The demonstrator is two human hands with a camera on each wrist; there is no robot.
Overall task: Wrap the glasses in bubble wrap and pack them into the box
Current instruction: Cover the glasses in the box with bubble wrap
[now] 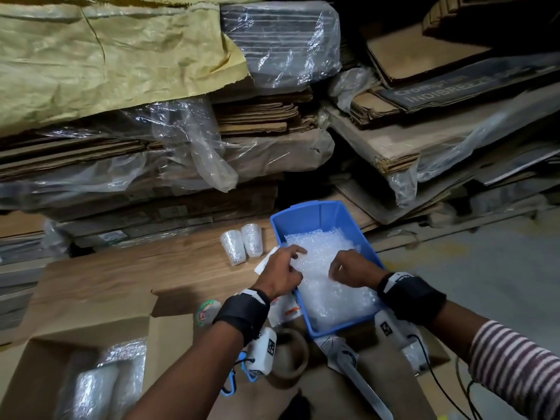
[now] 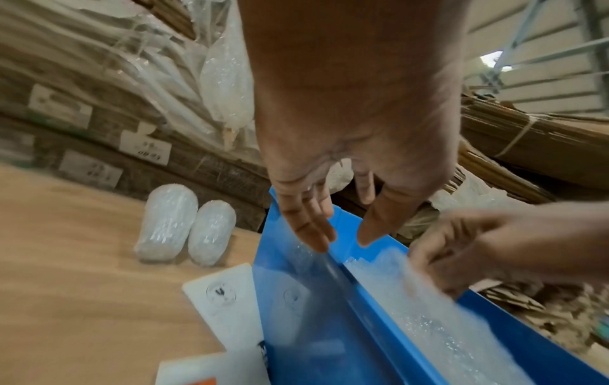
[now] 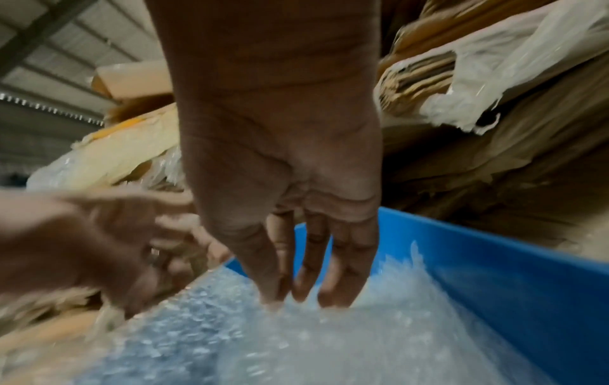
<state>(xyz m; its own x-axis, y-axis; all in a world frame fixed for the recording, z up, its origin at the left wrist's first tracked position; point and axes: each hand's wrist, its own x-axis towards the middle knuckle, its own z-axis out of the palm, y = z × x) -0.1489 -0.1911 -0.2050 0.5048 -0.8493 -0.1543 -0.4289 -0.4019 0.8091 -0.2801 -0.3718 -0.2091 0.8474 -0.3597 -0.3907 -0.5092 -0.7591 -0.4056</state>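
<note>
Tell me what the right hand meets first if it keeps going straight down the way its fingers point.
The bubble wrap in the blue bin; the right hand's fingers already seem to touch it.

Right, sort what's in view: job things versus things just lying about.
Job:
- bubble wrap in the blue bin
- left hand, right hand
- two wrapped glasses
- cardboard box

Lying about:
- tape roll
- flattened cartons
- yellow sack
</note>
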